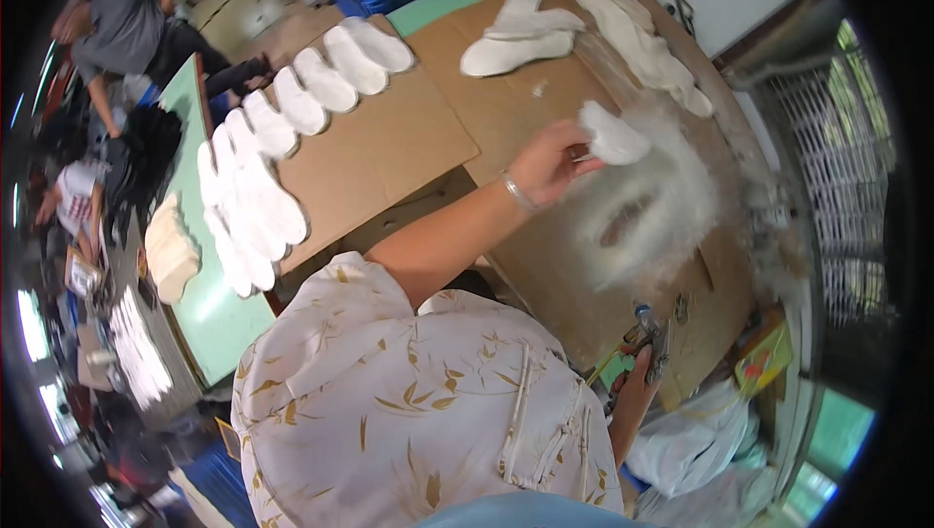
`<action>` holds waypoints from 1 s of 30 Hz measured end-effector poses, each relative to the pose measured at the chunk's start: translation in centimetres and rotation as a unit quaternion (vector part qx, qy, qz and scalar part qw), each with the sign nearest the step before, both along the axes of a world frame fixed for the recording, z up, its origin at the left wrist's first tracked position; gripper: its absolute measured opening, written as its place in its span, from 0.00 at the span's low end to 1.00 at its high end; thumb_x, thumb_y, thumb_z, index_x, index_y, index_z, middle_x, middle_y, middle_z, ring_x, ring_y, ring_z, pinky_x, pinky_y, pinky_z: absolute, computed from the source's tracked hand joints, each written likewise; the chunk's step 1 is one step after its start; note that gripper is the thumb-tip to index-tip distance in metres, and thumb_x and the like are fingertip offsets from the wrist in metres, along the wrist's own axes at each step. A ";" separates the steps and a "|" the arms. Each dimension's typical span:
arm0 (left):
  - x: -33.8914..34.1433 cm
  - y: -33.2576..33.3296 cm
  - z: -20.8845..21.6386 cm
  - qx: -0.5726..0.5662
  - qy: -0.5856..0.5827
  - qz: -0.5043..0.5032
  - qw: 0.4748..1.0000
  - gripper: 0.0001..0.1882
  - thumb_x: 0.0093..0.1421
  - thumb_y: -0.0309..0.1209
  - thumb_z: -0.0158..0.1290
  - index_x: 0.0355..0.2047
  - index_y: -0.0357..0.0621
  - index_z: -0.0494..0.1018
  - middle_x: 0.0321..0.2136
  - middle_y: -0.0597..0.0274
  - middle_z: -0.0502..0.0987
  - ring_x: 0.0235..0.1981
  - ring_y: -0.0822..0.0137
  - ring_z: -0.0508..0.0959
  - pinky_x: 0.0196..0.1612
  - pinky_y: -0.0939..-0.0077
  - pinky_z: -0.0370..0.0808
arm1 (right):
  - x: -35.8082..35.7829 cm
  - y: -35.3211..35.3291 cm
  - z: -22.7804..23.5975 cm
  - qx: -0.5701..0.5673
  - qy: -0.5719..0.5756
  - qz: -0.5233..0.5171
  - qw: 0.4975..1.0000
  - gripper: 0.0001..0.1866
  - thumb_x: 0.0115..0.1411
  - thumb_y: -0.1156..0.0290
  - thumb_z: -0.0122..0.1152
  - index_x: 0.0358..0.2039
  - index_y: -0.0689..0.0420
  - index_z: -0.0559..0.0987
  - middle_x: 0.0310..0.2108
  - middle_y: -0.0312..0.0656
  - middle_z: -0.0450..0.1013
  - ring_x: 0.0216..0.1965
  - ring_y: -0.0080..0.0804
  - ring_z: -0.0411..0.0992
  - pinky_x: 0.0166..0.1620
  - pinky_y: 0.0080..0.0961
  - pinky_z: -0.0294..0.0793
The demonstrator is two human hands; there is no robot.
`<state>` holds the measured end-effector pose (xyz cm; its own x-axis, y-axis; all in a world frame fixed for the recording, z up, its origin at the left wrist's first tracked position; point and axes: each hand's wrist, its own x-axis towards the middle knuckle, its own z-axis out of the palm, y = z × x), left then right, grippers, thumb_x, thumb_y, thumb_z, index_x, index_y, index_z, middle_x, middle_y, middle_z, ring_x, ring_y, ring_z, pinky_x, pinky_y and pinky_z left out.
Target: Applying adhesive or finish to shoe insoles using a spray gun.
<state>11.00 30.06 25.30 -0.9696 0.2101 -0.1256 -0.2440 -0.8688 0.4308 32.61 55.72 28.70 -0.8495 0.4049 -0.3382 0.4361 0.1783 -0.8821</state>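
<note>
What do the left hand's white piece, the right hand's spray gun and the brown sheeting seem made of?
White piece: perhaps foam or fabric; matte, but blur leaves it open.
Spray gun: probably metal; grey with bright glints.
Brown sheeting: likely cardboard; flat, matte tan, straight-edged.

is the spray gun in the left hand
No, the right hand holds the spray gun, while the left hand holds a white insole.

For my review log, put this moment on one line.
left grip: holds white insole | right grip: holds spray gun | nearby: other insoles on cardboard
</note>
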 end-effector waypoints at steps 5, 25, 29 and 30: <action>6.0 -10.7 1.5 0.006 -0.016 0.123 0.992 0.08 0.54 0.28 0.50 0.35 0.40 0.70 0.37 0.58 0.73 0.41 0.63 0.73 0.48 0.64 0.72 | -2.4 -0.2 -0.9 -0.003 -0.002 0.107 0.994 0.14 0.63 0.62 0.46 0.39 0.59 0.71 0.30 0.36 0.72 0.09 0.14 0.55 0.12 0.14 0.53; 17.4 -41.3 -3.9 -0.148 -0.054 0.581 0.799 0.05 0.53 0.22 0.45 0.31 0.34 0.67 0.34 0.55 0.71 0.38 0.58 0.71 0.47 0.57 0.73 | -7.2 -5.4 -2.0 0.018 -0.062 0.223 0.973 0.15 0.61 0.59 0.49 0.35 0.60 0.74 0.22 0.35 0.70 0.10 0.17 0.57 0.13 0.19 0.56; 21.6 -34.9 -11.3 -0.115 -0.131 0.579 0.796 0.02 0.53 0.23 0.48 0.27 0.39 0.69 0.29 0.60 0.72 0.33 0.65 0.72 0.42 0.67 0.72 | -6.9 -6.2 -1.3 0.019 -0.047 0.215 0.975 0.15 0.61 0.59 0.49 0.33 0.60 0.74 0.20 0.35 0.70 0.09 0.17 0.57 0.13 0.19 0.56; 25.2 -35.4 -16.4 -0.059 -0.136 0.551 0.821 0.02 0.52 0.23 0.48 0.28 0.40 0.69 0.29 0.61 0.73 0.32 0.65 0.72 0.43 0.68 0.71 | -7.0 -6.0 -1.3 0.011 -0.048 0.228 0.972 0.15 0.61 0.59 0.49 0.33 0.60 0.74 0.20 0.35 0.70 0.09 0.17 0.57 0.13 0.19 0.56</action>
